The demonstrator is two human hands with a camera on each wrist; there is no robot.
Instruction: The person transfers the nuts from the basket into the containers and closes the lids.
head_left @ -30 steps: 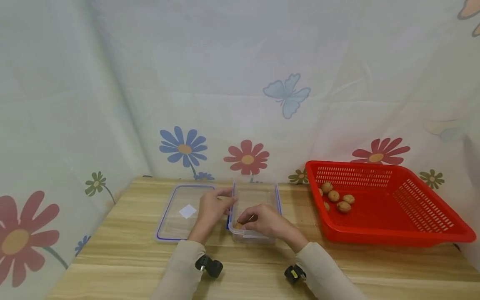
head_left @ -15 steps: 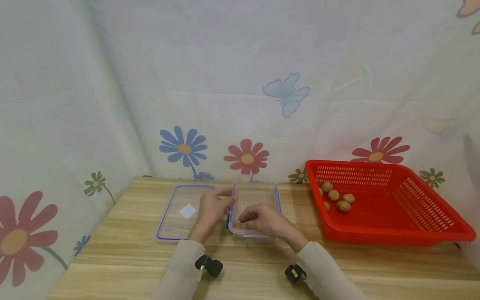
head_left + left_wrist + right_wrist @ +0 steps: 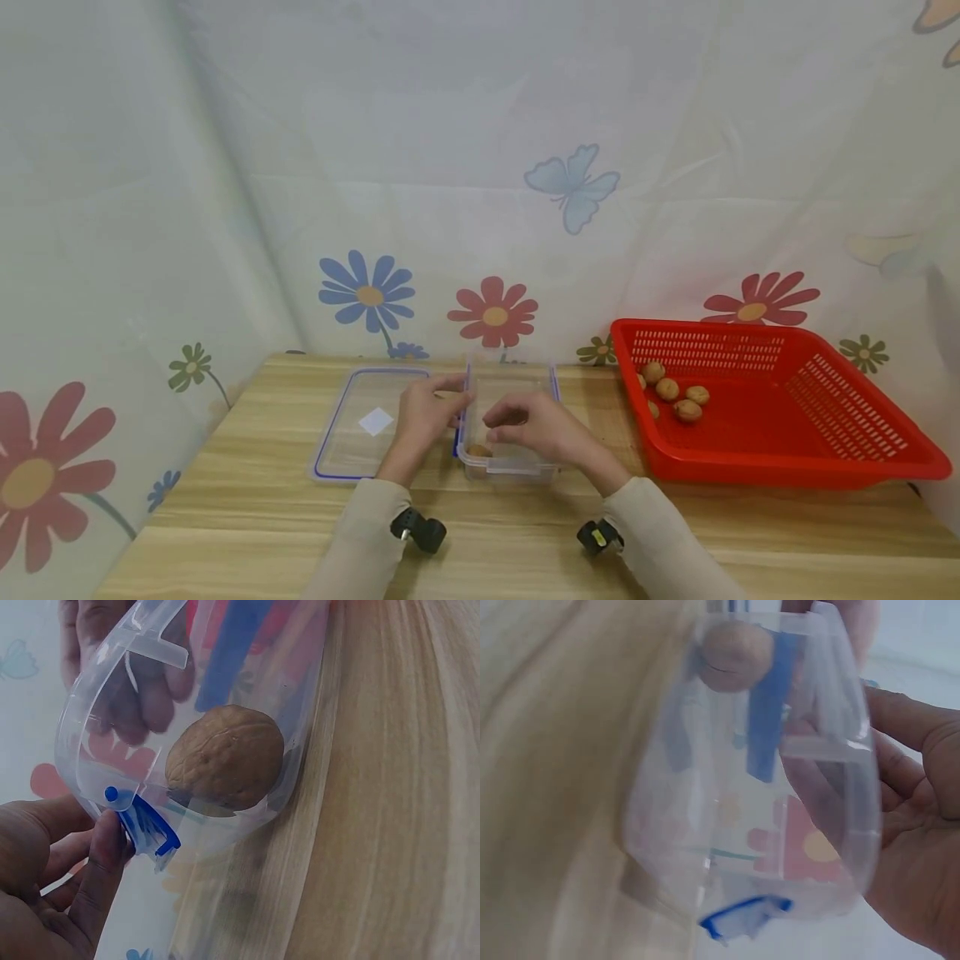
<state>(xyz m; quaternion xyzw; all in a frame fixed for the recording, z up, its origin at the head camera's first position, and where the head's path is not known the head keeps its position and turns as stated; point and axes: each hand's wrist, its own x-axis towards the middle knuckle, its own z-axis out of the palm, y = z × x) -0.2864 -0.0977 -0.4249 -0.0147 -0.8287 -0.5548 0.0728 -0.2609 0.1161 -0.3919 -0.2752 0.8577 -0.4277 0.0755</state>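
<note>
A clear plastic food container [image 3: 525, 468] with blue latches stands uncovered on the table. One walnut [image 3: 225, 757] lies on its floor in the near left corner; the right wrist view shows this walnut [image 3: 736, 656] through the wall. My left hand [image 3: 426, 412] holds the container's left side, thumb and finger at a blue latch [image 3: 146, 825] in the left wrist view. Over the near half of the container hovers my right hand [image 3: 540, 429], thumb and fingers apart and loosely bent, with nothing between them.
The container's lid [image 3: 348, 458], blue-edged with a white label [image 3: 376, 422], lies flat at the left. At the right a red slotted basket [image 3: 787, 454] holds several walnuts [image 3: 687, 411] in its left part. A flower-print curtain [image 3: 480, 208] hangs behind the table.
The right hand has let go of the walnut in the container's corner and risen slightly up and to the right. The left hand has stayed in place.
</note>
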